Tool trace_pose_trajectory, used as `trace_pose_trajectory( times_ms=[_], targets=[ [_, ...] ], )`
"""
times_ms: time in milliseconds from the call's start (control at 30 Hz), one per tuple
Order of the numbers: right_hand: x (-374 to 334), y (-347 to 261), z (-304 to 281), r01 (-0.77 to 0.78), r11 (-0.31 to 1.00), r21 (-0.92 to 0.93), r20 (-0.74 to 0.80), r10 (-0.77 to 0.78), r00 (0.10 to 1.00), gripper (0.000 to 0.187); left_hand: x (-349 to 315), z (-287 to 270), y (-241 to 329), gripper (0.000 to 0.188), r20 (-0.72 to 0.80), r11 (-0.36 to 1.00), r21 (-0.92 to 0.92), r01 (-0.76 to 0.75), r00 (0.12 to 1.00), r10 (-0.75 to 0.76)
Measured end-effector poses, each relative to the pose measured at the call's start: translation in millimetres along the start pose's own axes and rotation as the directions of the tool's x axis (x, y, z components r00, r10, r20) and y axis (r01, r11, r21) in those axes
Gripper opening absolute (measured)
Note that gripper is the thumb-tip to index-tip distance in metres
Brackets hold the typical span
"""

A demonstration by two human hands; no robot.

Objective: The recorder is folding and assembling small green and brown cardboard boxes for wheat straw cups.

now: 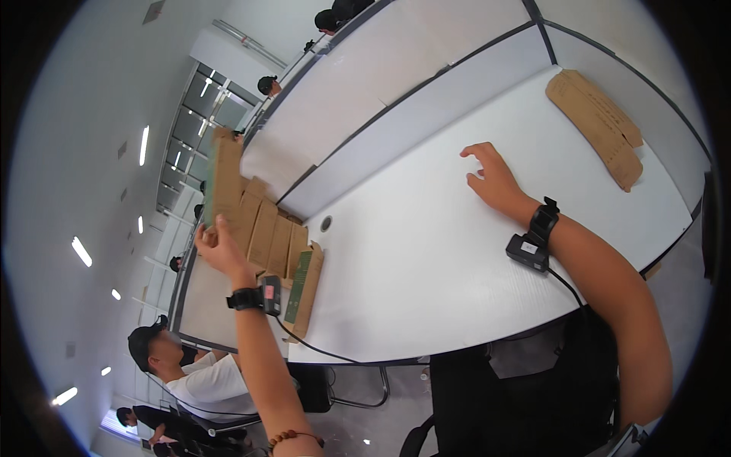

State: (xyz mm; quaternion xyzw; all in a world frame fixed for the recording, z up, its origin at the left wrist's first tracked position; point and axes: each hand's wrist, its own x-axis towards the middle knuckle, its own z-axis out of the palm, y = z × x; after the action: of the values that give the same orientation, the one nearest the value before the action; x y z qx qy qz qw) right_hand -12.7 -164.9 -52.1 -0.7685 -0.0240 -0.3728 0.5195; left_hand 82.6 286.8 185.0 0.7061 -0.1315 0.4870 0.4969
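Observation:
My left hand (218,247) grips the lower end of a long brown cardboard box (226,171), which stands upright with a green side. Directly beside it are several brown cardboard boxes (263,236), packed together at the table's left end. Another narrow box with a green panel (305,289) lies against that group, nearest the table. Over the white table (396,259) hovers my right hand (493,179), its fingers curved and apart with nothing between them. A flattened brown cardboard piece (598,126) lies at the far right, apart from my right hand.
A grey-white partition (426,99) runs along the table's back and right side. A round cable hole (327,223) sits near the boxes. A black chair (525,381) is at the front edge. To the left, a person in a white shirt (213,388) sits close by.

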Motion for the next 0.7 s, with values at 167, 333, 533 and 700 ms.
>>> trace_pose_trajectory(
  times_ms=[167, 333, 533, 700],
  targets=[
    [1, 4, -5, -0.053, 0.999, -0.013, 0.024, 0.053, 0.998, 0.038, 69, -34, -3, 0.055, -0.186, 0.879, 0.47, -0.083, 0.964, 0.191],
    [3, 3, -6, -0.087, 0.996, 0.019, 0.031, 0.087, 0.996, 0.039, 97, -55, -37, 0.058, -0.048, 0.759, 0.615, -0.213, 0.951, 0.306],
    [3, 1, -3, -0.09, 0.996, 0.028, 0.043, 0.089, 0.995, 0.039, 108, -67, -69, 0.062, 0.001, 0.675, 0.716, -0.18, 0.967, 0.256],
    [1, 1, -5, -0.109, 0.993, 0.037, 0.056, 0.107, 0.993, 0.038, 74, -46, -36, 0.071, -0.122, 0.444, 0.893, -0.071, 0.913, 0.39]
  ],
)
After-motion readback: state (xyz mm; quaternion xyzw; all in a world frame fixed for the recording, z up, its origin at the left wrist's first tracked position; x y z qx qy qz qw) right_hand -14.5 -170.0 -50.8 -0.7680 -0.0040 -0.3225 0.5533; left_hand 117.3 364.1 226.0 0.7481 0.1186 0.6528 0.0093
